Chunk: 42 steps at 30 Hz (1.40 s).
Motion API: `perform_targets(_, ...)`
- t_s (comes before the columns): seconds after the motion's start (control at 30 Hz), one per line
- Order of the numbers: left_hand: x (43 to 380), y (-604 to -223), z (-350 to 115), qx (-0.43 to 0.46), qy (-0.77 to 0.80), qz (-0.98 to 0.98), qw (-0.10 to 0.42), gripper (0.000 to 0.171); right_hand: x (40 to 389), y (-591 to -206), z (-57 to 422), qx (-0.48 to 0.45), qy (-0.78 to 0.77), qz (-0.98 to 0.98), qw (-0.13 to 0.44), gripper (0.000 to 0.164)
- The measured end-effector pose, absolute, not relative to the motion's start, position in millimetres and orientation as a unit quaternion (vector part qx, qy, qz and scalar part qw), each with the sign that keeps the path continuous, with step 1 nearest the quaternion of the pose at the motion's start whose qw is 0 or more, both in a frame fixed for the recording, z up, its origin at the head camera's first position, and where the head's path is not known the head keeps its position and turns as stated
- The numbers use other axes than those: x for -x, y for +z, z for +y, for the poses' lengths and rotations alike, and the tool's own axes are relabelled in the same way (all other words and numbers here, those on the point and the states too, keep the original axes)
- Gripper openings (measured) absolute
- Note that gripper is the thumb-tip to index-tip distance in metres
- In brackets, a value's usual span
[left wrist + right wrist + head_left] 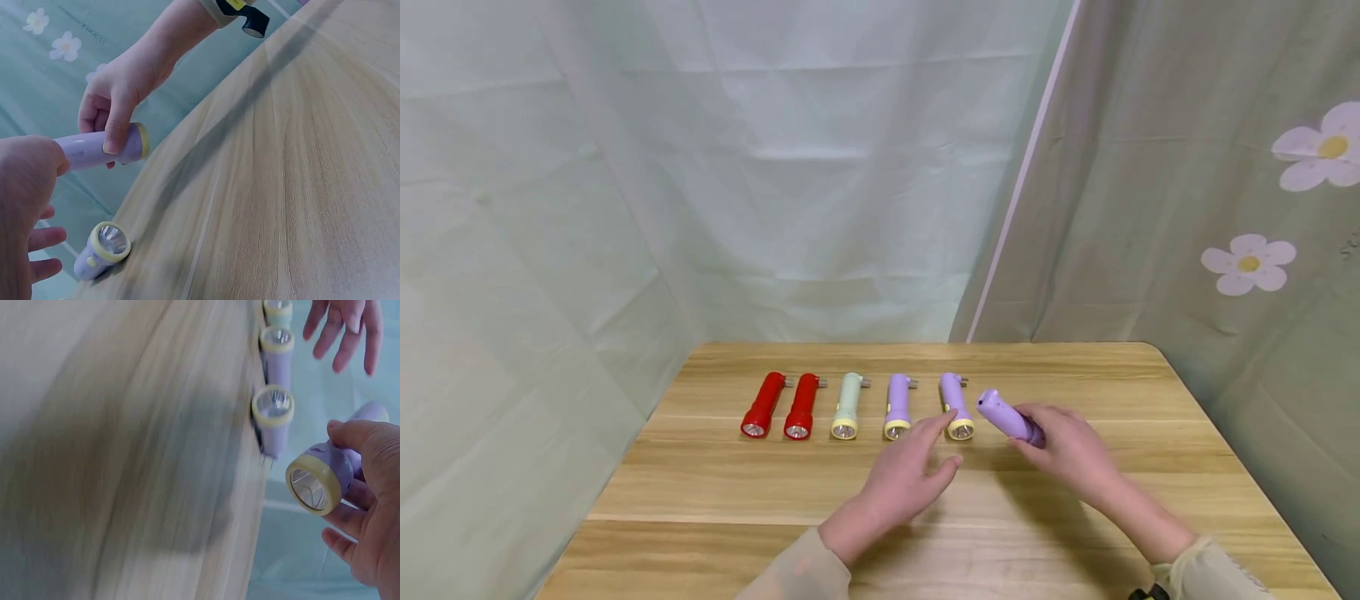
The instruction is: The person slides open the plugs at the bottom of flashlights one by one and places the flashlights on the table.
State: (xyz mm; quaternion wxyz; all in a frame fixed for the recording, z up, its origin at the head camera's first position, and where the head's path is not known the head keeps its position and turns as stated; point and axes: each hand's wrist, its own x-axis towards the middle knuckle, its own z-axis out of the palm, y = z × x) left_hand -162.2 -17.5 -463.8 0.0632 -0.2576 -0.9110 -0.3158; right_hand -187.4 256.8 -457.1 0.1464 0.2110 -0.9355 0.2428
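My right hand [1067, 446] grips a purple flashlight [1003, 417] around its head end, with its tail pointing to the upper left. It is raised off the table, and its cream-rimmed lens [310, 489] shows in the right wrist view. My left hand [906, 475] has its thumb and fingers spread and holds nothing. It hovers just in front of two purple flashlights lying on the table, the nearer one [953, 400] close by its index fingertip and the other [898, 400] partly behind the hand. The left wrist view shows the left hand overlapping the held flashlight's tail.
Farther left in the same row on the wooden table [715, 492] lie a pale green flashlight [848, 396] and two red flashlights [805, 398]. Their lenses face me, and metal plug prongs stick out to the right. Curtains [850, 183] hang behind the table and along its sides.
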Motion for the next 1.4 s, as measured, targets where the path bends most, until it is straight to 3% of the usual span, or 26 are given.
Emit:
perform_targets(0.33,167,-464,-13,0.181,-0.457,-0.87,0.048,0.071,176,-457,221,-0.16,0.267,-0.939,0.148,0.043)
perform_targets(0.97,175,-461,0,0.113,-0.542,-0.826,0.105,0.085,179,-454,177,-0.162,0.272,-0.93,0.185,0.038)
perform_targets(1.4,175,-463,3,0.092,-0.573,-0.807,0.106,0.076,179,-455,169,-0.166,0.276,-0.926,0.2,0.037)
